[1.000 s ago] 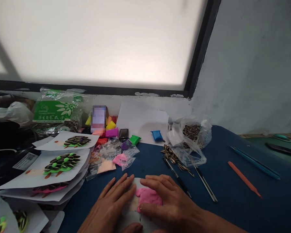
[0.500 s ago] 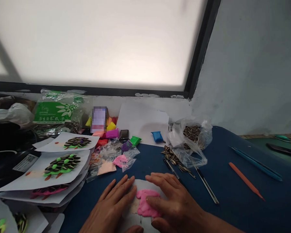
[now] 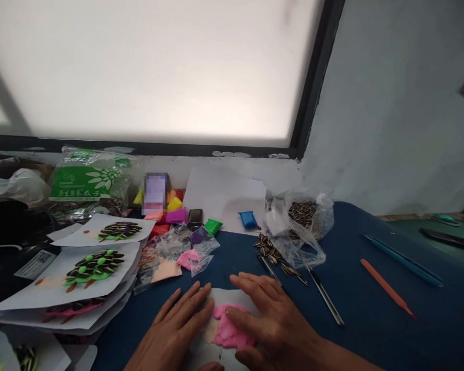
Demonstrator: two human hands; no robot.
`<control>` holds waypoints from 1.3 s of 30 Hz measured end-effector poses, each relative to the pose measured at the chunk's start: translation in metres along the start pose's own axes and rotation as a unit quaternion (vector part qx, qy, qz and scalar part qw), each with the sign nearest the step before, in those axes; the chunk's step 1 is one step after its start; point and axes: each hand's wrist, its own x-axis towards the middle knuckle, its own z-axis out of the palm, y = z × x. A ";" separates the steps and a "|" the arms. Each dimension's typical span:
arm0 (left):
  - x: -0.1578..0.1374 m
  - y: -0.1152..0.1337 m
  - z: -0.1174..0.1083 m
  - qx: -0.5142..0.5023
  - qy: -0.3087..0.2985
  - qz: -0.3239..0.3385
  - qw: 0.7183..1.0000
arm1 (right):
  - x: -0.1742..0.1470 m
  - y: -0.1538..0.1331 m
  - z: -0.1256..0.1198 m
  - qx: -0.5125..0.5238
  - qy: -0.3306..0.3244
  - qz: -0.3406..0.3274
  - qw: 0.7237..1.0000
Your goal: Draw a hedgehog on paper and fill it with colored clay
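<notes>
A flattened patch of pink clay [image 3: 232,332] lies on a white sheet of paper [image 3: 226,296] close in front of me. Beside its left edge is a thin peach-coloured area, and a short drawn line shows below. My left hand [image 3: 178,324] rests flat on the left part of the sheet with its fingers stretched out. Over the right part, my right hand [image 3: 272,319] has its fingers extended, and its thumb presses on the upper part of the pink clay. Neither hand grasps anything. The right palm hides the clay's right edge.
Finished hedgehog pictures [image 3: 96,270] with seeds on clay are stacked at left. Behind lie clay packets [image 3: 176,215] and an opened pink clay bag [image 3: 189,258]. Loose sunflower seeds [image 3: 268,247], a seed bag [image 3: 301,221], a pen [image 3: 327,296], an orange tool [image 3: 386,287] and blue tweezers [image 3: 404,260] are at right.
The right thumb has shifted slightly up and left over the pink clay. My view has turned a little to the right; the left hand stays flat on the paper.
</notes>
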 end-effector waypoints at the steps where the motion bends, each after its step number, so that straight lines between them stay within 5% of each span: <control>1: -0.001 0.000 0.000 0.001 0.001 0.001 1.000 | 0.000 0.000 0.000 0.004 -0.003 -0.006 1.000; 21: 0.000 -0.005 0.004 0.030 -0.024 0.020 0.999 | 0.004 0.002 0.000 0.016 -0.038 -0.019 0.999; 39: -0.001 -0.005 0.007 0.000 0.012 0.006 1.000 | 0.006 0.006 0.001 0.018 -0.021 -0.045 0.999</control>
